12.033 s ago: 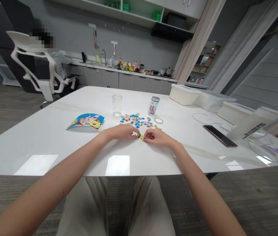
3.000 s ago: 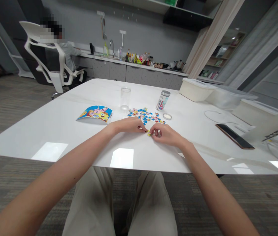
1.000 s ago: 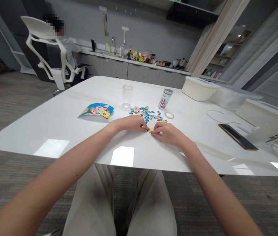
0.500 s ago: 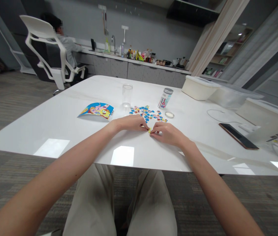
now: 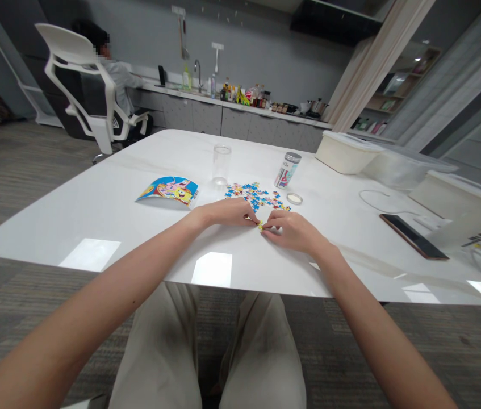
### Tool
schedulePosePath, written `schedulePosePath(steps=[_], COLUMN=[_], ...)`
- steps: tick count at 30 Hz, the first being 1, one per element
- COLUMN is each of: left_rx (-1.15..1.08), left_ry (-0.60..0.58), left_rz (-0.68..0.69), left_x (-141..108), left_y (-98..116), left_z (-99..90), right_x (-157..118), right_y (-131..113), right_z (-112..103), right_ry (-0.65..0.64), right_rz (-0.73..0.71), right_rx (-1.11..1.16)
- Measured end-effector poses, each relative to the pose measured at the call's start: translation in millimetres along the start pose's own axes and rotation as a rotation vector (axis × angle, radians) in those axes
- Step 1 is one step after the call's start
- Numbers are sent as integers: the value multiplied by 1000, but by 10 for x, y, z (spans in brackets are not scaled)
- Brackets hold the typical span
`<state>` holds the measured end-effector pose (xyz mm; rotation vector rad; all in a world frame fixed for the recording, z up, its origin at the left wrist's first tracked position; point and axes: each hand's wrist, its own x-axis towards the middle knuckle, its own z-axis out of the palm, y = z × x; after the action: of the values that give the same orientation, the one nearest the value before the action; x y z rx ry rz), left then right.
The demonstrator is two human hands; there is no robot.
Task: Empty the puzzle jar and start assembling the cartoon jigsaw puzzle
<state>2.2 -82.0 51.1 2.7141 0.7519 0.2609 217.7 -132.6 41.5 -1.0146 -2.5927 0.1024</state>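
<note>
Yellow puzzle pieces (image 5: 260, 226) lie on the white table between my fingertips. My left hand (image 5: 235, 212) pinches them from the left, its fingers pressed together. From the right, my right hand (image 5: 285, 228) holds the same small yellow pieces between thumb and finger. Just beyond both hands is a scattered pile of mostly blue puzzle pieces (image 5: 257, 195). A curved picture sheet (image 5: 172, 190) with a yellow cartoon figure rests to the left. Behind the pile stand a clear open cylinder (image 5: 222, 165) and a printed can (image 5: 287, 170) with a silver lid.
A round lid (image 5: 294, 198) lies right of the pile. On the right of the table (image 5: 74, 210) are a dark phone (image 5: 413, 236), a white cable and storage boxes (image 5: 346, 153). A person (image 5: 121, 82) sits on a white chair (image 5: 106, 102) at the back left.
Both hands stay almost in place around the yellow pieces. The whole view has shifted very slightly.
</note>
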Motion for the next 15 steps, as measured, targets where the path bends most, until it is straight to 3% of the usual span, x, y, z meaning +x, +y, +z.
schedulePosePath(steps=[15], left_rx=[1], left_ry=[-9], left_rz=[12], left_x=[14], left_y=[-41], left_z=[22], right_x=[10], right_y=[32], right_z=[30], right_ry=[-19], right_rz=[98], right_rx=[137])
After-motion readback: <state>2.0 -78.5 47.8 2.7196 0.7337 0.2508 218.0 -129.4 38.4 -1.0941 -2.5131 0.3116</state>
